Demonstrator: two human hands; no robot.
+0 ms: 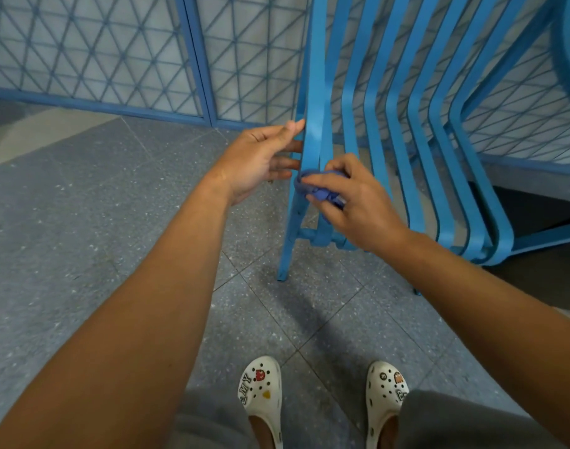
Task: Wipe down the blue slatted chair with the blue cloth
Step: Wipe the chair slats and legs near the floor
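The blue slatted chair [403,131] stands in front of me, its curved slats running from the backrest down to the seat front. My right hand [358,202] grips a bunched blue cloth [316,189] and presses it against the leftmost slats just above the seat's front rail. My left hand [261,157] is on the chair's left edge, thumb on the front of the outer slat and fingers reaching behind it. Part of the cloth is hidden under my right fingers.
A blue lattice fence [115,53] runs behind the chair. Grey speckled floor tiles [82,222] spread to the left and toward me. My feet in white clogs [264,390] stand close below. A dark patch [536,209] lies right of the chair.
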